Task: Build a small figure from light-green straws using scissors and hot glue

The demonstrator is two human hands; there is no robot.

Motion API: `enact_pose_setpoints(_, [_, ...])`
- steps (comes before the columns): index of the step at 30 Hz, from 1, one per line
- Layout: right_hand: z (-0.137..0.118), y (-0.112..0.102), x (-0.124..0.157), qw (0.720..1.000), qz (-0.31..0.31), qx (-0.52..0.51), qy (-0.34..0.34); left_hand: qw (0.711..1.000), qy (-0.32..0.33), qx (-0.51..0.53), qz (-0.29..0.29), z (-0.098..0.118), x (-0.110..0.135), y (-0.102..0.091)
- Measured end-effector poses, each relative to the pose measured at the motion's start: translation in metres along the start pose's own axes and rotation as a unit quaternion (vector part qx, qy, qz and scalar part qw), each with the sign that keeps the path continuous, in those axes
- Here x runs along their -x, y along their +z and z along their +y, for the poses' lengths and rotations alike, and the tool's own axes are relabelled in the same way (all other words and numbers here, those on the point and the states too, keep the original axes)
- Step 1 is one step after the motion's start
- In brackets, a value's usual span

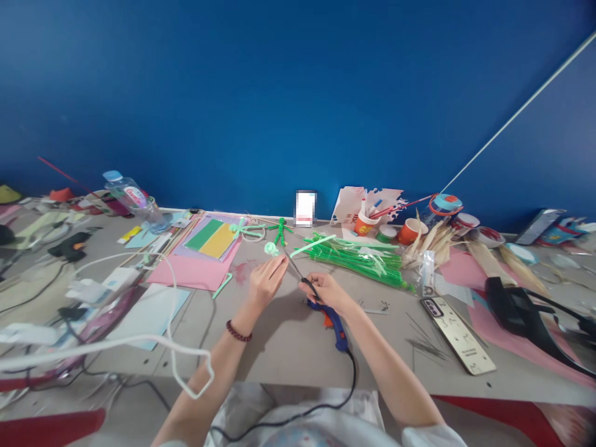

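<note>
My left hand (265, 282) pinches a small pale green pipe-cleaner piece (271, 249) over the grey table (288, 341). My right hand (323, 290) is closed on dark-handled scissors (300, 276), whose blades point up-left toward the left fingertips. A blue glue gun (333, 323) lies on the table just under the right wrist, its black cord running toward me. A dark green pipe-cleaner figure (280, 230) lies just beyond the hands.
A bundle of green sticks (358, 254) lies to the right, with cups (410, 231), dried husks (437, 242), a phone (459, 335) and a black tool (521, 307). Left are pink paper (195, 270), coloured sheets (212, 238), a bottle (133, 198), white cables (116, 344) and a black glue gun (69, 245).
</note>
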State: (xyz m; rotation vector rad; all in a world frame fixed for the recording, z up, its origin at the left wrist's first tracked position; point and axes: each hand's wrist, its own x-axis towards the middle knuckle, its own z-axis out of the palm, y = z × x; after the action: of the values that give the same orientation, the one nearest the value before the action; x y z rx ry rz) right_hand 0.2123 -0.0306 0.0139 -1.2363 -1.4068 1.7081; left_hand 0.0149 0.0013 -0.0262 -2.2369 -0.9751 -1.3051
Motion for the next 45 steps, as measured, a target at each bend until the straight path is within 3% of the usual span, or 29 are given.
enact_pose_setpoints(10, [0.003, -0.001, 0.002, 1.000, 0.007, 0.014, -0.018, 0.999, 0.040, 0.000, 0.020, 0.006, -0.008, -0.003])
enact_pose_setpoints(23, [0.003, 0.003, 0.004, 0.997, 0.048, 0.046, -0.024, 0.999, 0.030, -0.001, 0.019, 0.003, 0.001, 0.006])
enact_pose_setpoints(27, [0.006, 0.004, 0.003, 0.997, 0.030, 0.051, -0.039, 0.999, 0.029, 0.004, 0.026, 0.006, -0.004, 0.003])
enact_pose_setpoints(37, [0.003, 0.000, 0.003, 0.999, -0.010, 0.021, -0.026, 0.994, -0.067, 0.023, 0.085, 0.005, -0.011, 0.002])
enact_pose_setpoints(39, [0.002, -0.006, 0.003, 0.999, 0.020, 0.030, -0.036, 0.989, -0.094, 0.013, 0.110, 0.003, -0.015, 0.000])
enact_pose_setpoints(41, [0.002, -0.016, 0.001, 0.989, 0.096, 0.092, -0.066, 0.984, -0.115, -0.001, 0.133, 0.000, -0.019, -0.003])
enact_pose_setpoints(45, [0.008, -0.039, -0.002, 0.917, 0.233, 0.298, -0.130, 0.972, -0.170, 0.019, 0.162, -0.004, -0.023, -0.007])
